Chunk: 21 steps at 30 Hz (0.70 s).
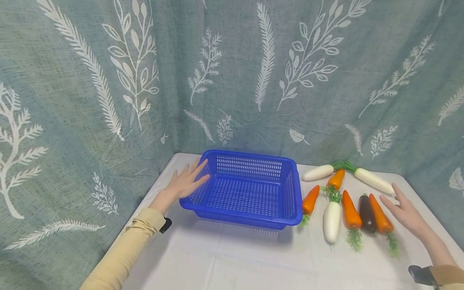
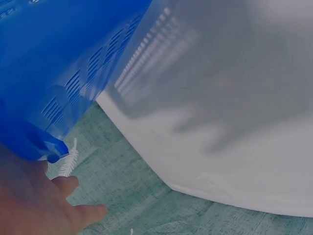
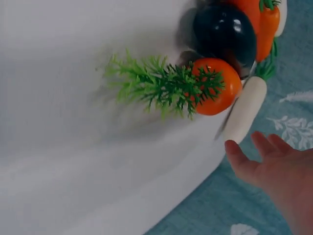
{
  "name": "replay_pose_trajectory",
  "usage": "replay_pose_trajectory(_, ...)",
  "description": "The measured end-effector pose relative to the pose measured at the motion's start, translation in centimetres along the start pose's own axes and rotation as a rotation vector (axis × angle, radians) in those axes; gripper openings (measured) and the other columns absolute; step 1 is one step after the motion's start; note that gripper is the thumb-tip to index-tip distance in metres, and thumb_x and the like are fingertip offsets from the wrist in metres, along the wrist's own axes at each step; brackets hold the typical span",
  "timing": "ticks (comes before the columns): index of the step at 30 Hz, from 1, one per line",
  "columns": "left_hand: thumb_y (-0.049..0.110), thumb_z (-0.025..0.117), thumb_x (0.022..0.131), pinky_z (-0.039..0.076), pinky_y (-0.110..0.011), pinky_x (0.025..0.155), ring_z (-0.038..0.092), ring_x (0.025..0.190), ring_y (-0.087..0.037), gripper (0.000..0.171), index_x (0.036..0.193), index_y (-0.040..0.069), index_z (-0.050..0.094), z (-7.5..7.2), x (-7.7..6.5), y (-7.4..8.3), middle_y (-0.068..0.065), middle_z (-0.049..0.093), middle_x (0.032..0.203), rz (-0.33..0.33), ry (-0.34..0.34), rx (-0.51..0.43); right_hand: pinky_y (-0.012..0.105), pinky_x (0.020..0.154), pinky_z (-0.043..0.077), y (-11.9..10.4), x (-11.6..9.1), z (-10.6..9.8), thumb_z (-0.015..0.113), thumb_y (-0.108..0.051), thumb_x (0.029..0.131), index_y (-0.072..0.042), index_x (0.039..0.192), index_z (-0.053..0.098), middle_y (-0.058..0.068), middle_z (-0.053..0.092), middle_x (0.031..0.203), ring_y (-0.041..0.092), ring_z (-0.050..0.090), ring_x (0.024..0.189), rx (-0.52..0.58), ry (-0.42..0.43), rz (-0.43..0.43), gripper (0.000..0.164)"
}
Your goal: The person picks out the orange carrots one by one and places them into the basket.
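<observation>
A blue plastic basket (image 1: 246, 220) with slotted walls stands on the white-covered table, with nothing inside. At its left rim is my left hand (image 1: 186, 182), fingers spread and straight, overlapping the rim in the head view. My right hand (image 1: 406, 211) hovers at the table's right side, fingers apart, holding nothing. Nearest to it are a white radish (image 1: 375, 180) and a carrot (image 1: 380, 213) with green fronds. Beside that carrot lie a dark eggplant (image 1: 367, 213) and another carrot (image 1: 351, 211). In the right wrist view, my fingertips appear close to the white radish (image 3: 247, 107).
Between basket and eggplant lie another white radish (image 1: 332, 221) and a carrot (image 1: 311, 200). Farther back are a third white radish (image 1: 319, 172) and a small carrot (image 1: 336, 179). A green leaf-patterned curtain (image 1: 235, 80) closes off the back and sides of the table (image 1: 246, 262).
</observation>
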State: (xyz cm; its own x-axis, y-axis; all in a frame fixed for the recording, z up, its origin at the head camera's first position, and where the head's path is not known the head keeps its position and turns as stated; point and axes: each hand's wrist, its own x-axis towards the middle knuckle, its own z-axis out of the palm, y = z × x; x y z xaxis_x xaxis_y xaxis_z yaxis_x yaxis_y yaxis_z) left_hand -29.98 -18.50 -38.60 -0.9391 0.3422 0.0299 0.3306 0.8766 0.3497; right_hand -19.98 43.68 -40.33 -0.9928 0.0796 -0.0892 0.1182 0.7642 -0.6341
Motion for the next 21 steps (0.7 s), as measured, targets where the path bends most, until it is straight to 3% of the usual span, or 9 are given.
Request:
replay_pose_trajectory(7, 0.057, 0.026, 0.102, 0.004, -0.074, 0.109, 0.011, 0.143, -0.050, 0.072, 0.158, 0.015, 0.010, 0.5, 0.1, -0.2, -0.014, 0.008, 0.162, 0.001, 0.001, -0.046, 0.076, 0.097, 0.028, 1.3, 0.2, 0.2, 0.026, -0.047, 0.105, 0.004, 0.143, -0.026, 0.052, -0.002, 0.140, 0.069, 0.012, 0.126, 0.171, -0.036, 0.084, 0.083)
replay_pose_trajectory(11, 0.055, 0.026, 0.103, 0.007, -0.073, 0.109, 0.011, 0.142, -0.051, 0.071, 0.158, 0.013, 0.010, 0.6, 0.3, -0.4, -0.015, 0.008, 0.162, 0.002, 0.010, -0.085, 0.075, 0.098, 0.027, 3.9, 1.4, 0.6, 0.028, -0.052, 0.103, 0.002, 0.145, -0.025, 0.048, -0.003, 0.144, 0.066, 0.015, 0.128, 0.251, -0.023, 0.107, 0.086)
replay_pose_trajectory(16, 0.055, 0.026, 0.103, 0.015, -0.074, 0.108, 0.013, 0.142, -0.050, 0.070, 0.158, 0.013, 0.012, 1.0, 0.2, -0.5, -0.014, 0.007, 0.162, -0.002, 0.029, -0.134, 0.072, 0.097, 0.032, 7.4, 2.9, 1.8, 0.031, -0.058, 0.100, 0.005, 0.148, -0.015, 0.048, 0.004, 0.145, 0.063, 0.022, 0.129, 0.261, 0.018, 0.120, 0.092)
replay_pose_trajectory(21, 0.052, 0.030, 0.104, 0.020, -0.070, 0.109, 0.017, 0.144, -0.043, 0.069, 0.157, 0.010, 0.016, 1.2, 0.3, -0.6, -0.015, 0.008, 0.162, 0.010, 0.055, -0.204, 0.072, 0.100, 0.030, 5.3, 1.7, 1.8, 0.029, -0.053, 0.102, 0.005, 0.148, -0.013, 0.049, 0.004, 0.144, 0.062, 0.019, 0.131, 0.269, -0.026, 0.170, 0.085)
